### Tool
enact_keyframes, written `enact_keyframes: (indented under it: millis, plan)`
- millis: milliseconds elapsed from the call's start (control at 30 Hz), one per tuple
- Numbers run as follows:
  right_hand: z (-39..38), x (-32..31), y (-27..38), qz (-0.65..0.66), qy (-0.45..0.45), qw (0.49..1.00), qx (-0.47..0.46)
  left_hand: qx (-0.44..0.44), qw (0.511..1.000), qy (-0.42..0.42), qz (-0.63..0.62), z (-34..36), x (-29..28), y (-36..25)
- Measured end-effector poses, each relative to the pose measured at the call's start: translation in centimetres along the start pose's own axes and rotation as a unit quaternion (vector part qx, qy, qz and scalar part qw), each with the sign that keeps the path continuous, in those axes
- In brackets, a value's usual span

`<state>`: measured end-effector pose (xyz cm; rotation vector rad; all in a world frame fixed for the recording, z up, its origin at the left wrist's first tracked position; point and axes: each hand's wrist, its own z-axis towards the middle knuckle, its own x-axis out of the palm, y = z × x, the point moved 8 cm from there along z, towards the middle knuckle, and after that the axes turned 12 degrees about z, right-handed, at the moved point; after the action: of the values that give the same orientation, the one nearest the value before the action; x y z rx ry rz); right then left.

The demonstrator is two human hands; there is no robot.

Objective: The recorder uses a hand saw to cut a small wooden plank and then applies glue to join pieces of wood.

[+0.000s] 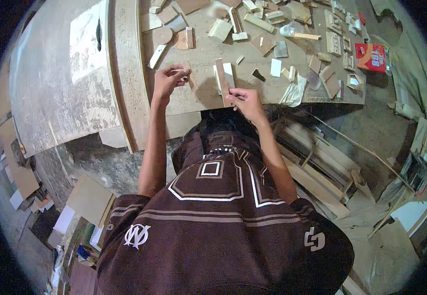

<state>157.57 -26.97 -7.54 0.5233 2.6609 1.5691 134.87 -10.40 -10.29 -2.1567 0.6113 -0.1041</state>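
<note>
Wooden strip point(221, 76) is in right hand point(245, 103); red packet point(370, 57) hides its contents.

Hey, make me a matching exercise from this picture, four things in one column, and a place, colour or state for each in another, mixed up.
Column one:
1. Right hand
2. Red packet
3. Shirt
4. Left hand

Column two:
A. Dark, with white markings
B. Left of the other hand
C. Near the table's right end
D. Holding a flat wooden strip

Pairs: 1-D, 2-C, 3-A, 4-B
</note>
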Motion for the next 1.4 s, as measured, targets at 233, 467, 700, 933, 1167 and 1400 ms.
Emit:
enact_keyframes:
  millis: [233,467,700,933,1167,1400]
  plan:
    - [-0.2,-7.1,-2.0,-0.026,-0.125,0.992,-0.004,0.003,0.999,0.046,0.014,-1.7,2.9,-2.8]
    - [1.8,-10.7,-3.4,-0.225,-0.226,0.940,-0.118,0.040,0.993,0.104,0.033,-1.9,7.5,-4.3]
    - [-0.3,-2.3,1.7,-0.053,-0.095,0.993,-0.044,0.043,0.996,0.076,0.022,-1.2,8.0,-4.2]
    - [0.2,-0.2,0.0,-0.004,-0.026,0.999,-0.027,0.057,0.993,0.047,0.093,-1.2,8.0,-4.8]
    - [0.8,0.3,-1.3,0.022,-0.038,0.998,-0.053,0.077,0.991,0.027,0.109,-0.6,7.7,-4.1]
    - [0.8,-0.2,-1.4,0.031,-0.035,0.998,-0.040,0.083,0.991,0.015,0.101,-0.8,7.8,-4.4]
